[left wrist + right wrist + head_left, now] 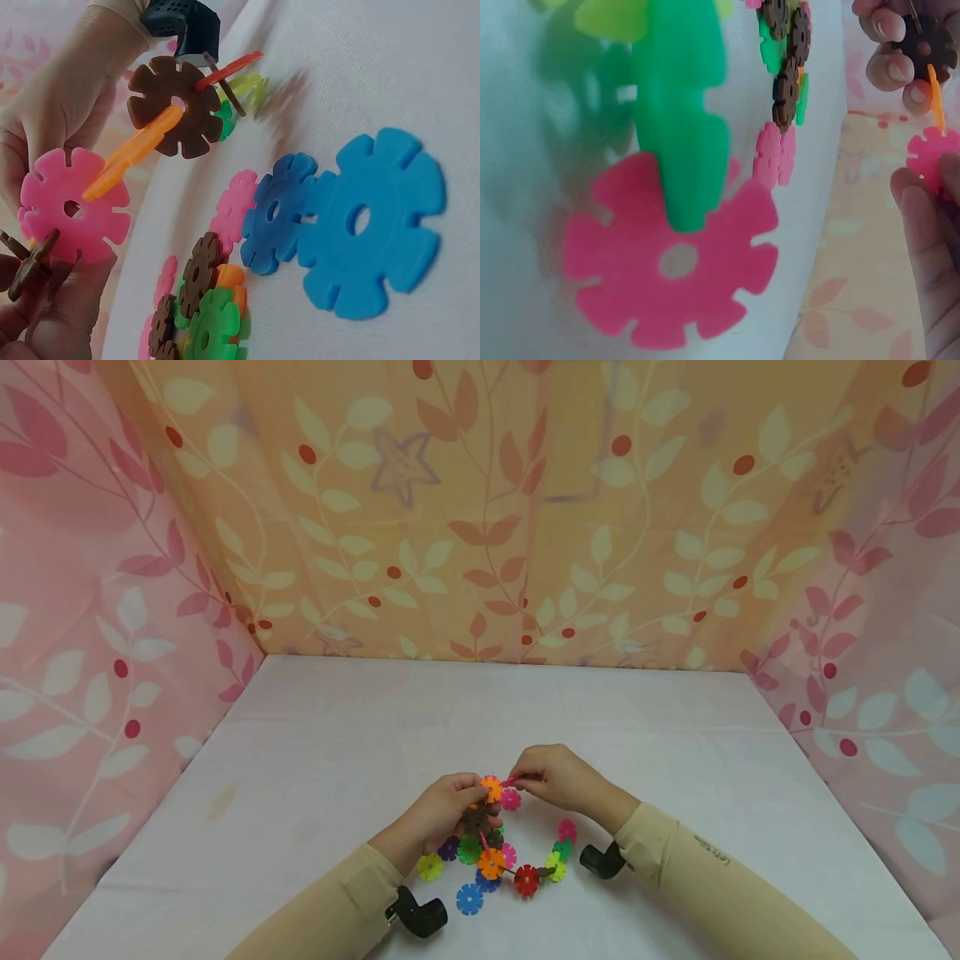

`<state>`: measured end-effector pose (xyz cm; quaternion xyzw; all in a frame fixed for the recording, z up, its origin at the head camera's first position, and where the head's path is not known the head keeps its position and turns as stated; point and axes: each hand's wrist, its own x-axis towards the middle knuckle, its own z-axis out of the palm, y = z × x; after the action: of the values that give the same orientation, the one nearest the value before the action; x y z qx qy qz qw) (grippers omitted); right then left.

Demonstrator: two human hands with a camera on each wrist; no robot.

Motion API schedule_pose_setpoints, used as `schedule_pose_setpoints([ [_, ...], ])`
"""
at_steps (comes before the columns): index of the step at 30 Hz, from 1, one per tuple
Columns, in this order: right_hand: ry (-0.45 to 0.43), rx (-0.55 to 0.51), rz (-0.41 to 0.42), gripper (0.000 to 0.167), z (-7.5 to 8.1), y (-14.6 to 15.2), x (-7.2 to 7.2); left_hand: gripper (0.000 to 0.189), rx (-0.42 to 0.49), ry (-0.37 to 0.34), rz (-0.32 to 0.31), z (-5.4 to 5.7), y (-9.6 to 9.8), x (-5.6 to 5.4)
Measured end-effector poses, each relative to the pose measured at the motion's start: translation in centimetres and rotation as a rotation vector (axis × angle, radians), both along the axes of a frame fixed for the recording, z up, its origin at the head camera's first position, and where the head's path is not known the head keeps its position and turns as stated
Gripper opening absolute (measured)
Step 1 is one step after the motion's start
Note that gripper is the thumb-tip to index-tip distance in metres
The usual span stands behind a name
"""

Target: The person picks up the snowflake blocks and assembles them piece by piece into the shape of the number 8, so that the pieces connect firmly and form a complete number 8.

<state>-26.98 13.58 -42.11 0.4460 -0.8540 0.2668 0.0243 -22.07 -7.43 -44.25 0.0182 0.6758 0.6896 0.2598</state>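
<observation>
Linked notched discs [491, 790] run between the left fingers [469, 794], which grip them, and right fingers [528, 770], pinching a pink disc [927, 151].

The white counter [315, 735] is carrying flower-shaped discs. A light-blue disc [469, 900] is lying flat on it; a darker blue disc [279, 214] is touching that disc, a green disc [469, 852] is resting beyond it, and a yellow disc [430, 867] is lying beyond it, leftward.
</observation>
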Motion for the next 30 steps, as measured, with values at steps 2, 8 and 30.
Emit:
schedule_pose_setpoints([
  [2,0.003,-0.007,0.021,0.005,0.1,-0.1,0.0,0.03,-0.018,0.005,-0.002,0.1,0.0,0.1],
  [8,0.02,-0.006,0.051,0.004,0.5,-0.4,0.5,0.034,-0.065,0.031,-0.001,0.4,0.1,0.3],
  [30,0.05,0.056,0.133,0.008,0.6,-1.9,0.8,0.034,-0.116,-0.02,-0.054,0.5,-0.3,0.3],
])
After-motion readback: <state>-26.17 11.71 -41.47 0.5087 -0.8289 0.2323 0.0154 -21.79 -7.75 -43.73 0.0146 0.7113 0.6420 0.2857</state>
